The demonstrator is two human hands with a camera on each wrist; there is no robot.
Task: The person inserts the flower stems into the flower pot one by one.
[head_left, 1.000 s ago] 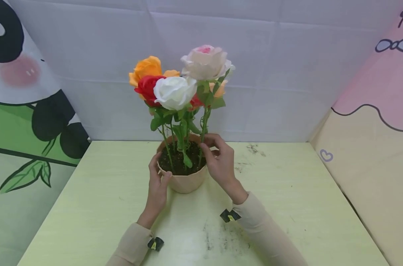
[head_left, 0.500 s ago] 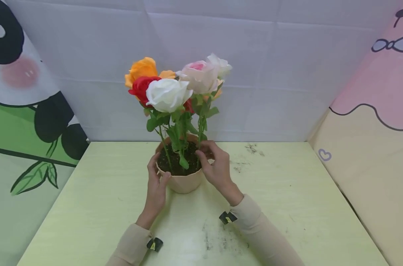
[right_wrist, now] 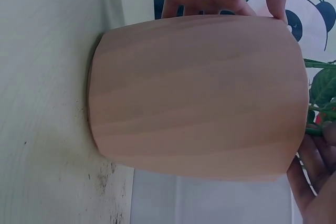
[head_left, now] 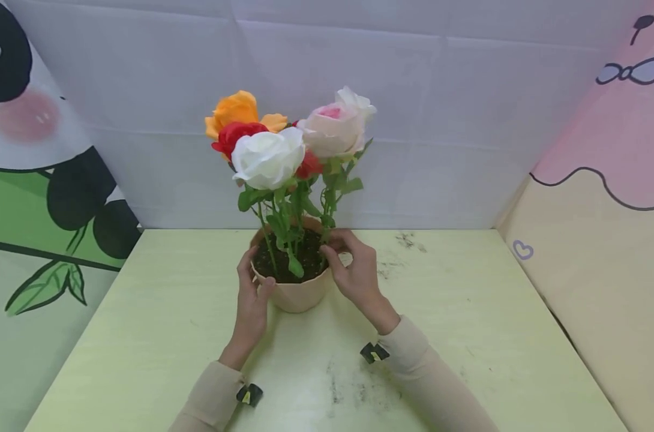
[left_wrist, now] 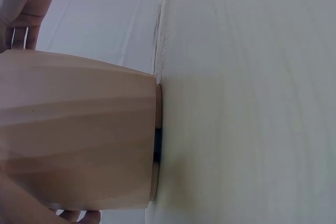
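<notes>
A tan flower pot (head_left: pixel 299 298) filled with dark soil (head_left: pixel 309 255) stands upright on the table. My left hand (head_left: pixel 253 303) holds its left side, thumb at the rim. At the right rim my right hand (head_left: pixel 356 273) pinches a green stem low down, just above the soil. The stem seems to belong to the pale pink rose (head_left: pixel 331 132), though leaves hide part of it. Left of that are a white rose (head_left: pixel 267 161), a red rose (head_left: pixel 235 138) and an orange rose (head_left: pixel 237 108). The right wrist view shows the pot wall (right_wrist: pixel 194 98) between both hands.
Soil crumbs (head_left: pixel 408 241) lie on the pale table (head_left: pixel 467 336) to the right of the pot, with dark smears (head_left: pixel 335 387) nearer the front. A white cloth backdrop (head_left: pixel 440 138) rises behind the table; printed cartoon cloths flank it.
The pink rose has dropped lower and more of the white rose behind it shows. My right hand has come down slightly with the stem. My left hand stays on the pot.
</notes>
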